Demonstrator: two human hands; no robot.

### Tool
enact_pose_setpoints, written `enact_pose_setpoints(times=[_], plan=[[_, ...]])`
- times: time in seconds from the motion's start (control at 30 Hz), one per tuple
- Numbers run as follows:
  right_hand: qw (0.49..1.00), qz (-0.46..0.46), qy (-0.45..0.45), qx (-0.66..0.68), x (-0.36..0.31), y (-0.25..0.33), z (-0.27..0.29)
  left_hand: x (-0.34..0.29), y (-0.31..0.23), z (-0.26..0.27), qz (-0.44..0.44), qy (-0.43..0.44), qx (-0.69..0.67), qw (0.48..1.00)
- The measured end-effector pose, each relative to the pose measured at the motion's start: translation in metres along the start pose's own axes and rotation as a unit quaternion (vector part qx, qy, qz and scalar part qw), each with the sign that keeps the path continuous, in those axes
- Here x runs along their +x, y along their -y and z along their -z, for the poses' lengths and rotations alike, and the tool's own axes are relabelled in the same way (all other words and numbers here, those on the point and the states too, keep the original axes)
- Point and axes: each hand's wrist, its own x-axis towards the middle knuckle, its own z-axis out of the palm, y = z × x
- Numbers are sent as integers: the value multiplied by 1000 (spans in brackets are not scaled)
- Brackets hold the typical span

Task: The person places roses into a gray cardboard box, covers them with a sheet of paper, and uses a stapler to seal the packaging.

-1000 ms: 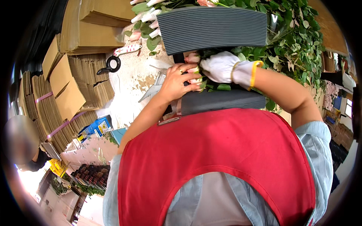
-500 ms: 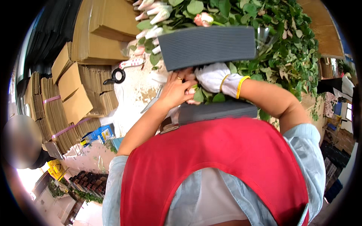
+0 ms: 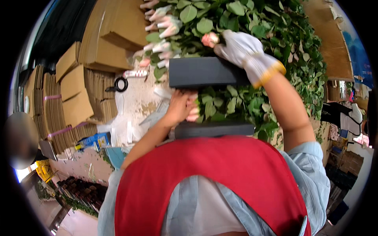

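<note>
1. Left hand [image 3: 179, 108], bare, centre of the frame: fingers bent against pale pink rose heads [image 3: 193, 114].
2. Right hand [image 3: 241, 49], gloved in white, upper centre: fingertips just beside a single pink rose [image 3: 210, 39]. Blur and overlap make it impossible to tell whether either hand's fingers are closed in a grip.
3. Position of the flowers: the single pink rose lies above the upper board [image 3: 202, 72]; the rose heads and leafy stems [image 3: 226, 104] occupy the centre, between this and the lower board [image 3: 214, 130].
4. Handling (judged): roses should be light, with soft, easily bruised petals and fairly stiff stems; the best hold is likely on the stem, just below the head.
</note>
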Motion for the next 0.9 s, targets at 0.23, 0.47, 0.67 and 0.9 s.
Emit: enact_pose_setpoints(times=[0.23,0.47,0.67,0.9], plan=[[945,-199,-165,200,-74,-21,62,-3,12,-4,-62,-88,1,994],[941,318,-97,-67,-95,24,-102,2,29,-8,-49,-19,21,998],[886,306,-303,-171,-58,28,-159,-8,13,-9,-78,-78,66,992],[901,280,-236,-233,-62,26,-156,-17,3,-12,-96,-166,195,962]])
